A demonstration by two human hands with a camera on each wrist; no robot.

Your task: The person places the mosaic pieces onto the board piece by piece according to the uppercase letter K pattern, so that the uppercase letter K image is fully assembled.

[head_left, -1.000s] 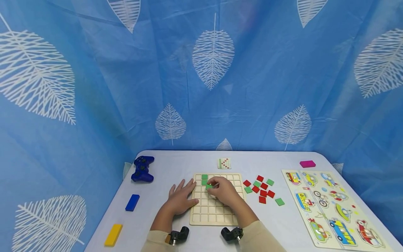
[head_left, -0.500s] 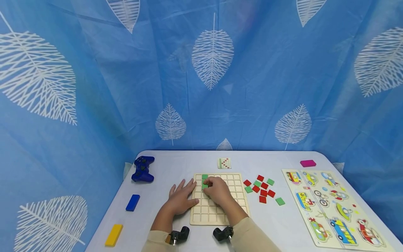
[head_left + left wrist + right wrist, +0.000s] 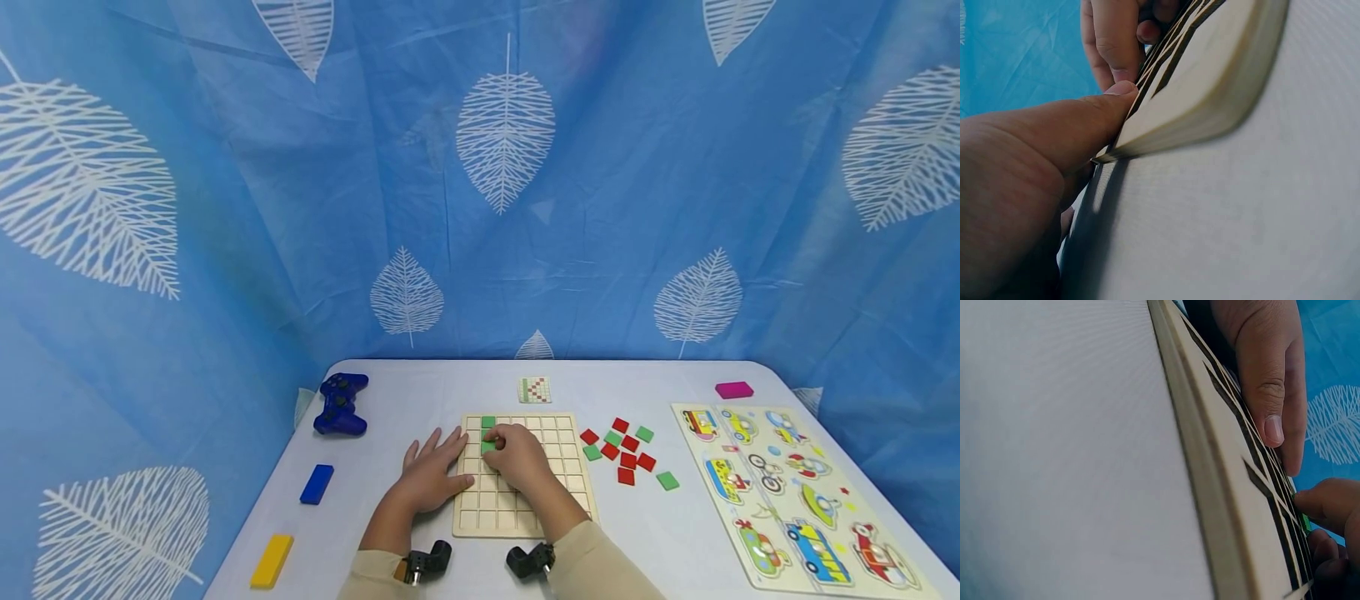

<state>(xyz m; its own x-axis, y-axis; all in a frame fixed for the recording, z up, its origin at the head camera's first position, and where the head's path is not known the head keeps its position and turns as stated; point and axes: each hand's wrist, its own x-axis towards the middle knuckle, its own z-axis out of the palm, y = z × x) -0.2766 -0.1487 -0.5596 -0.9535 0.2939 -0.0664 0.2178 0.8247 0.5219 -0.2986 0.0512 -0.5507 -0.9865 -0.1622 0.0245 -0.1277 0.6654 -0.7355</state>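
Note:
A pale wooden grid board (image 3: pixel 477 523) lies on the table in the head view. My left hand (image 3: pixel 431 479) rests at its left edge, fingers spread and straight, thumb on the rim; the left wrist view shows that thumb (image 3: pixel 1119 90) on the board. My right hand (image 3: pixel 522 458) reaches over the grid and pinches a green square tile (image 3: pixel 487 447) at the third cell down in a left-hand column. Above it, another green tile (image 3: pixel 488 422) sits in the top cell, with a further one partly behind the fingers. The right wrist view shows a sliver of green tile (image 3: pixel 1305 522) by the fingertips.
Several loose red tiles (image 3: pixel 626 476) and green tiles (image 3: pixel 667 481) lie right of the board. A pattern card (image 3: pixel 535 389) is behind it. Farther right is a vehicle puzzle (image 3: pixel 776 533); at left are a game controller (image 3: pixel 340 403), blue block (image 3: pixel 317 484) and yellow block (image 3: pixel 272 562).
My right hand has moved slightly left with the green tile, bringing it to the column below the other green tiles; over the last half second it stays there. My left hand has not moved.

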